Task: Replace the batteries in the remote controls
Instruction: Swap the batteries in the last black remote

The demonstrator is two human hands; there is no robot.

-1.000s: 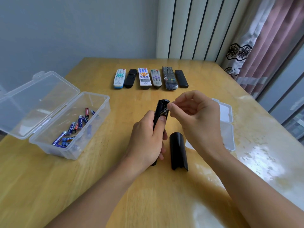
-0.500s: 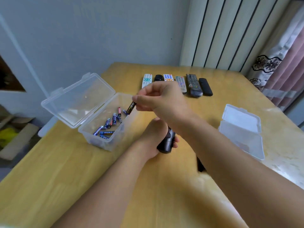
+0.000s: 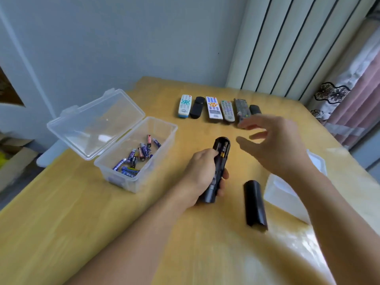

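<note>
L hand (image 3: 202,173) grips remote (image 3: 218,167), R hand (image 3: 275,145) hovers, fingers spread

Left hand (image 3: 202,172) curled in grip, thumb up; right hand (image 3: 275,147) hovering, fingers spread.

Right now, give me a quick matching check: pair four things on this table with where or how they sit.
Things:
1. black remote
2. battery cover
3. loose batteries
4. right hand

States:
A. lying flat on the table, right of the held remote
B. in the open clear box
C. open, holding nothing
D. gripped by the left hand, battery bay exposed

Pairs: 1-D, 2-A, 3-B, 4-C
</note>
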